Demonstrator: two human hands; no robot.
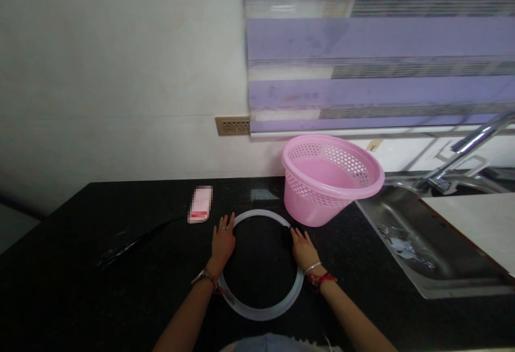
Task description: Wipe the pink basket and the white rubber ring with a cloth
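Note:
A round white ring (263, 313) lies on the black countertop in front of me, its inside dark; whether something black fills it I cannot tell. My left hand (222, 246) rests along its left side, fingers stretched forward and spread. On the opposite side, my right hand (304, 250) lies with its fingers extended over the rim. Beside those right fingers is a small black patch (286, 234), too dark to make out. Both hands touch the ring, without fingers visibly wrapped round it.
A pink plastic basket (309, 210) with a perforated upper wall stands behind my right hand. Farther right are a metal sink (402, 242), a white board (478, 223) and a chrome faucet (462, 153). A blurred pink item (200, 204) and thin black plastic (129, 246) lie left.

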